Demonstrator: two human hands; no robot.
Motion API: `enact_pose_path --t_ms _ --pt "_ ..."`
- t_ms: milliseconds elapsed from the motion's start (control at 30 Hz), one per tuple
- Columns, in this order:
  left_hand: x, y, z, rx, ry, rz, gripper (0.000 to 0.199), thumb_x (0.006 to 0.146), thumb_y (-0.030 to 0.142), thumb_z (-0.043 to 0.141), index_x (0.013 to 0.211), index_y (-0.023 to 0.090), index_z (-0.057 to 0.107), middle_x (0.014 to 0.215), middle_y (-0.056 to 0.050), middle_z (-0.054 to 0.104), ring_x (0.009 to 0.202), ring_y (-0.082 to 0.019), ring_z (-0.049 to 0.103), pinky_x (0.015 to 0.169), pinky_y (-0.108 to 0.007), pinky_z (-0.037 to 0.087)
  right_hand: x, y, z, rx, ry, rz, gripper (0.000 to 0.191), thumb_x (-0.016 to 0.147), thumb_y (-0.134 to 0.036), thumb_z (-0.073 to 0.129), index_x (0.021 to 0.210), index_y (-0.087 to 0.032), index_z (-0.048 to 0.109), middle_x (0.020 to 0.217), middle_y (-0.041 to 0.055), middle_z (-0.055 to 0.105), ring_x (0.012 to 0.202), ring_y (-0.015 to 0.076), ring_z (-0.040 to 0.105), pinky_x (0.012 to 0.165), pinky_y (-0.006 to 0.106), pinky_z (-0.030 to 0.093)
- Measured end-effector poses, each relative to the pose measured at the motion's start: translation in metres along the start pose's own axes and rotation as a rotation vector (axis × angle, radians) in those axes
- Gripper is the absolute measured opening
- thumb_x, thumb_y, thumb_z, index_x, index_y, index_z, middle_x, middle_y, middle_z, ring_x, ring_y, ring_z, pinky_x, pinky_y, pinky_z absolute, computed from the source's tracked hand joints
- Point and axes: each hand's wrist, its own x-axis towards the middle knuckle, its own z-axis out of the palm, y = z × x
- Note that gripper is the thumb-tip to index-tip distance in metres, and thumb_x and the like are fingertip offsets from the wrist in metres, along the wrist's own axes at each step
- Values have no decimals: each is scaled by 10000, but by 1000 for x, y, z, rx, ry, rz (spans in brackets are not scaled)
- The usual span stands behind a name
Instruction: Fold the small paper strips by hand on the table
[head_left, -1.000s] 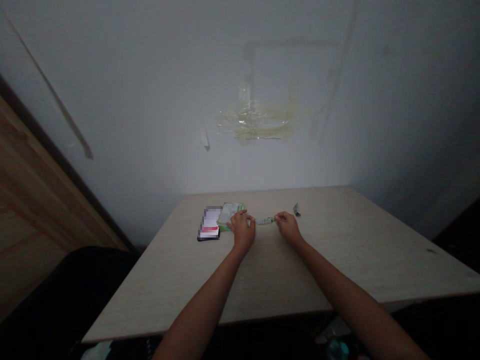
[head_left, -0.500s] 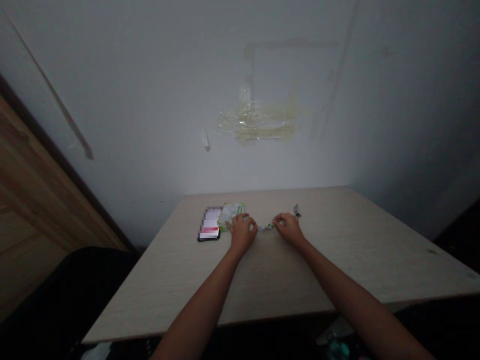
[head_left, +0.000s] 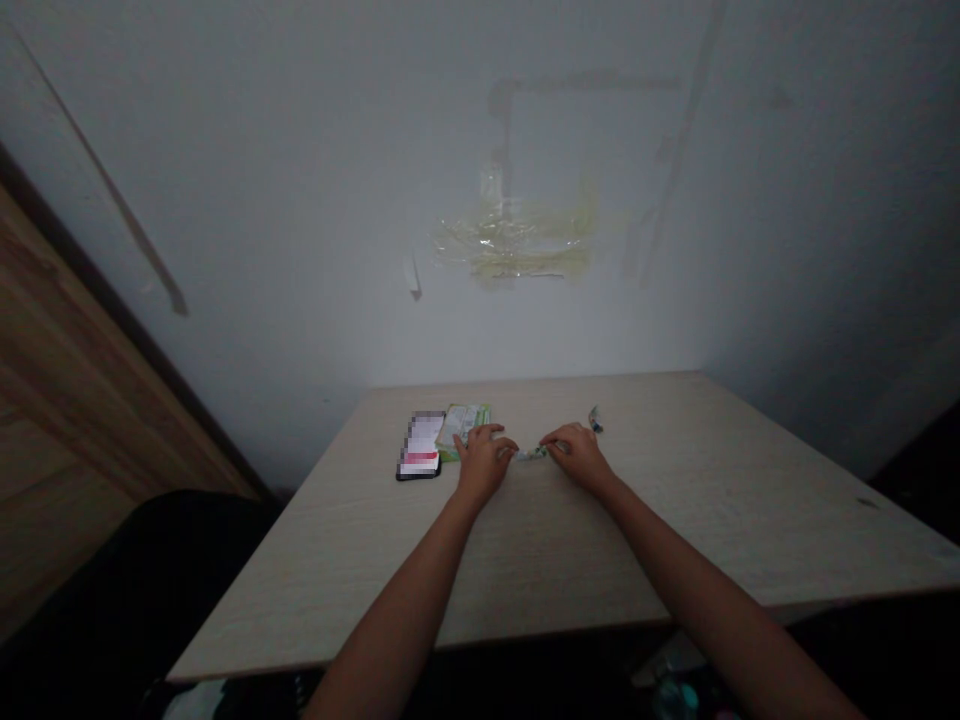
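Between my hands, low over the table (head_left: 540,540), runs a narrow patterned strip (head_left: 531,454), whitish with green and dark marks; its exact kind is too small to tell. My left hand (head_left: 484,460) is closed in a pinch on its left end, the other fingers spread. On the right end, my right hand (head_left: 577,453) pinches it between thumb and fingers. Just beyond the right hand lies a small crumpled piece (head_left: 595,420) with a similar pattern. A green and white printed packet (head_left: 463,422) lies behind my left hand, partly covered by its fingers.
Left of the packet lies a phone (head_left: 420,446) with a lit, blurred screen, touching or nearly touching it. The wall (head_left: 300,250) rises at the table's back edge and carries old clear tape (head_left: 517,245). A dark chair-like shape (head_left: 142,580) stands at the left.
My right fingertips have shifted slightly left along the strip, and my left fingers have loosened a little. The strip looks straighter and flatter. Packet and phone stay where they were.
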Motion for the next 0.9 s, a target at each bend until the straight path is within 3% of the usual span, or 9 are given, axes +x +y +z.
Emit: enact_pose_path --t_ms 200,433,733,900 --pt "-2 1 -3 15 4 -46 122 838 421 705 915 346 763 1345 -26 593 1336 -311 411 1142 -732 60 -1 0 -6 -52 -19 -8 158 849 -364 671 922 -279 782 996 42 738 1074 246 576 992 400 321" --pt "-2 6 0 61 18 -61 243 795 518 729 920 310 744 1295 -30 625 1299 -321 441 1133 -745 55 -1 0 -2 -117 -22 38 304 807 -549 703 908 -275 786 1000 60 720 1096 270 547 975 409 317" --pt "-2 9 5 51 27 -99 239 822 504 701 897 279 725 1233 -29 650 1287 -318 445 1137 -733 96 0 -10 6 -169 -1 132 304 848 -530 674 870 -246 781 1014 87 689 1126 270 509 963 385 320" --pt "-2 13 5 45 23 -136 221 828 478 701 893 267 714 1259 -30 641 1302 -306 423 1156 -701 97 1 -8 11 -164 6 184 299 791 -522 737 860 -234 779 1040 97 660 1127 283 488 942 378 342"
